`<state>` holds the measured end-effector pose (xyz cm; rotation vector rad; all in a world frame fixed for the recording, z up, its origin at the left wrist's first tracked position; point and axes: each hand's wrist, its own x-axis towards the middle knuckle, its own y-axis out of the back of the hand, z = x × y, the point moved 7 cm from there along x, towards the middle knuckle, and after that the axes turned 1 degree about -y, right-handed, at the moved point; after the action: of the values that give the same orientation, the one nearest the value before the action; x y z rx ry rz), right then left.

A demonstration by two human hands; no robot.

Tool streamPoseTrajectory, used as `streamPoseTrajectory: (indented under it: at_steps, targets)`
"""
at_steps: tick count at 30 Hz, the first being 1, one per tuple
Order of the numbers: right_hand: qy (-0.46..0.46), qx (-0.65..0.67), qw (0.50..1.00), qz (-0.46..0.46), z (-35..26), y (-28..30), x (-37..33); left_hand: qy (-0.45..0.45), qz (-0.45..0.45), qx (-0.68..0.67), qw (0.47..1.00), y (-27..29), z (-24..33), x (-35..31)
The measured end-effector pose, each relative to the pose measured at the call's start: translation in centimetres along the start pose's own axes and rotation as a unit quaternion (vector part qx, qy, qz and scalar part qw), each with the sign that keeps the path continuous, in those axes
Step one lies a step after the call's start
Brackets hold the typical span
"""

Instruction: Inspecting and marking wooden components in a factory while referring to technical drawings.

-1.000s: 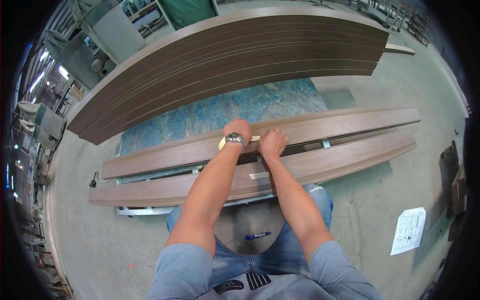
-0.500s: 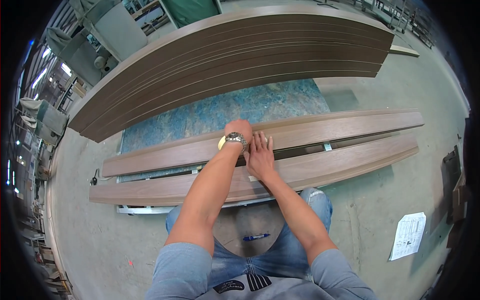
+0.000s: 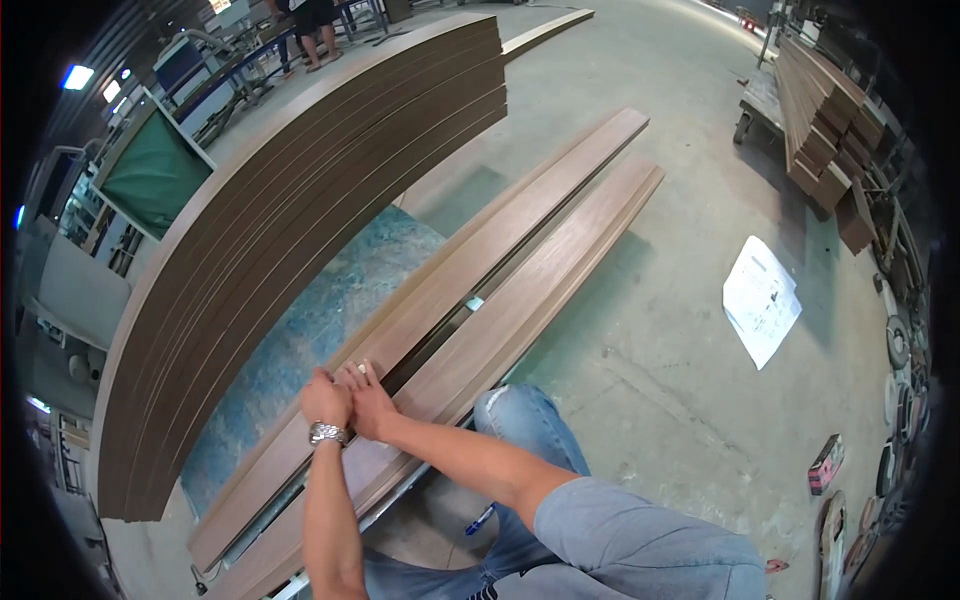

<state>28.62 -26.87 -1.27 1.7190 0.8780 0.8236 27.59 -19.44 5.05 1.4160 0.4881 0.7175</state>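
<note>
Two long brown wooden boards lie side by side in front of me, a narrow gap between them: the far board (image 3: 530, 215) and the near board (image 3: 540, 285). My left hand (image 3: 326, 400), a metal watch (image 3: 327, 433) on its wrist, is curled closed over the far board; what its fingers hold, if anything, is hidden. Right beside it, my right hand (image 3: 370, 405) rests on the far board's inner edge with its fingers stretched out. A small pale spot shows at its fingers, too small to name. Under the boards lies a blue mottled sheet (image 3: 375, 262).
A tall stack of dark boards (image 3: 300, 185) stands beyond the blue sheet. On the floor are a paper sheet (image 3: 762, 300), a blue marker (image 3: 480, 519) between my legs and a small box (image 3: 826, 464). A loaded timber cart (image 3: 815, 120) is far right; a person (image 3: 318, 35) stands far back.
My view has turned to the right, bringing the timber cart in. My hands stay close together on the far board. The yellow thing by my left wrist is out of sight.
</note>
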Motion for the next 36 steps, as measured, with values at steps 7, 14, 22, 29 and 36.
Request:
streamPoseTrajectory:
  at_steps: [7, 14, 22, 29, 36]
  targets:
    - [0.03, 0.034, 0.998, 0.039, 2.7, -1.3, -0.7, 0.029, 0.16, -0.113, 0.98, 14.2, -1.0, -6.3]
    - [-0.075, -0.001, 0.997, 0.008, 7.7, 2.0, -1.5, 0.197, 0.225, -0.317, 0.9, 16.4, -25.5, -26.8]
    - [-0.023, 0.012, 1.0, -0.007, 1.3, -1.5, -1.8, 0.397, 0.095, 0.006, 0.913, -9.1, -37.4, -54.5]
    - [-0.078, 0.057, 0.994, 0.042, 5.3, 3.5, -2.2, 0.312, -0.005, -0.192, 0.931, -22.9, -39.5, -61.6]
    - [0.173, -0.03, 0.921, -0.348, -8.5, -5.7, -23.2, 0.407, 0.136, -0.178, 0.885, -9.1, -37.5, -48.6]
